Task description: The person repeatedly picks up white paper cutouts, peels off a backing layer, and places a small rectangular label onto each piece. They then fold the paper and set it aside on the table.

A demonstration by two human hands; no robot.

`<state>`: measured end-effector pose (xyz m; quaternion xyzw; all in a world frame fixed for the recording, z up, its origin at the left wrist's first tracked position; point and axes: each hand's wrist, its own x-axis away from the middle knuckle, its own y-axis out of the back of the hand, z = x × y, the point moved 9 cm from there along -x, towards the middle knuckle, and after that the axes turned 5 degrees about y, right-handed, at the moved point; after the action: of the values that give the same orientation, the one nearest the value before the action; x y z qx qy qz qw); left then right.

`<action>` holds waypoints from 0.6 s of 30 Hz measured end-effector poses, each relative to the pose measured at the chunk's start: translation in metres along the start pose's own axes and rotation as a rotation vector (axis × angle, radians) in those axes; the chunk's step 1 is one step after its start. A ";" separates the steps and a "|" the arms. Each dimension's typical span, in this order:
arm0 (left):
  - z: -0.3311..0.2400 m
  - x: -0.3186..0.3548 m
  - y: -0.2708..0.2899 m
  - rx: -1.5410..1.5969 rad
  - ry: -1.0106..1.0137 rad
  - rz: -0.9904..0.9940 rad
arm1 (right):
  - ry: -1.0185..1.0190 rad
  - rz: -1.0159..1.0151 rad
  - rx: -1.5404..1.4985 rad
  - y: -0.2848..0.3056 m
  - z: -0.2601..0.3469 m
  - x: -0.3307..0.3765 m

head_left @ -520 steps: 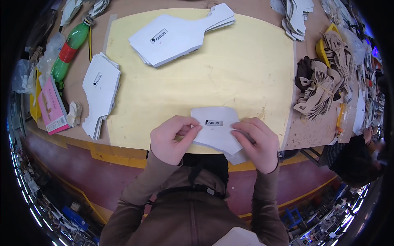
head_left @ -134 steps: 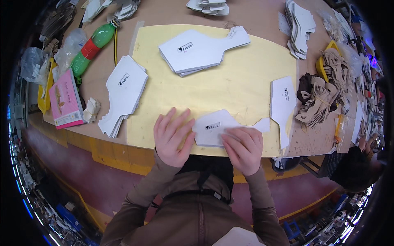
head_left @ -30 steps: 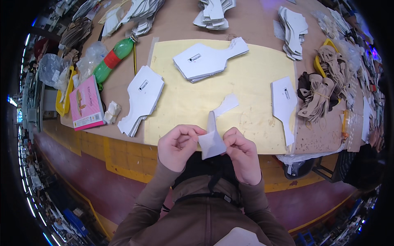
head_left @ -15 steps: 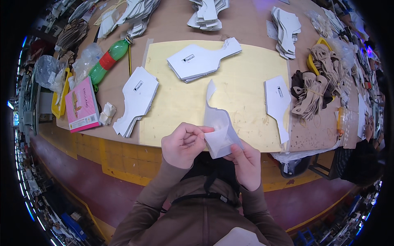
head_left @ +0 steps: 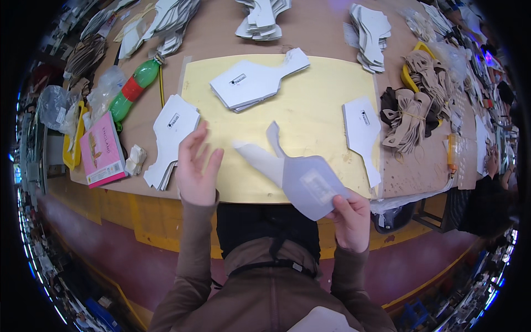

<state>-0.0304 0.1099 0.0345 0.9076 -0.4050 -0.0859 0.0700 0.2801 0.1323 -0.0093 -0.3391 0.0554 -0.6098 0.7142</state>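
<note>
A long wooden workbench (head_left: 332,22) fills most of the view, with a yellow mat (head_left: 326,94) laid flat on its middle. Its front edge (head_left: 160,218) is yellow, and below it runs a dark red floor (head_left: 110,260). Cluttered shelving, possibly, lines the far left rim (head_left: 33,166); it is too bent and blurred to tell. Light is even and bright.

A flat pink package (head_left: 102,150) lies at the table's left edge (small labels on the white cutouts).

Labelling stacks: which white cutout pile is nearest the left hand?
The pile off the yellow mat's left edge, just beside the raised left hand. The piles on the mat and along the far edge lie farther off.
</note>
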 end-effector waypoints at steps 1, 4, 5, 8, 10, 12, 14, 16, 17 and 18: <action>-0.017 0.007 0.001 -0.065 -0.115 -0.061 | 0.014 0.010 0.001 -0.003 -0.002 -0.001; -0.063 0.045 -0.020 -0.180 -0.285 0.171 | 0.055 0.035 -0.020 -0.014 -0.004 -0.004; -0.073 0.059 -0.037 -0.071 -0.295 0.355 | 0.050 0.066 -0.043 -0.020 -0.006 -0.004; -0.068 0.080 -0.077 -0.157 -0.180 0.602 | 0.015 0.139 -0.076 -0.037 -0.008 -0.002; -0.066 0.077 -0.079 -0.168 -0.166 0.545 | -0.013 0.131 -0.055 -0.041 -0.008 0.002; -0.064 0.075 -0.080 -0.132 -0.161 0.582 | -0.002 0.158 0.036 -0.046 -0.003 0.004; -0.060 0.076 -0.079 -0.116 -0.142 0.615 | 0.022 0.189 0.129 -0.051 0.001 0.003; -0.056 0.077 -0.079 -0.128 -0.118 0.646 | 0.058 0.227 0.220 -0.056 0.003 0.003; -0.054 0.076 -0.078 -0.133 -0.109 0.655 | 0.041 0.222 0.317 -0.056 0.002 0.003; -0.051 0.075 -0.078 -0.150 -0.100 0.677 | 0.024 0.215 0.414 -0.056 0.001 0.005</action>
<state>0.0866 0.1087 0.0619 0.7088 -0.6785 -0.1317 0.1411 0.2350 0.1267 0.0238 -0.1702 -0.0265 -0.5325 0.8287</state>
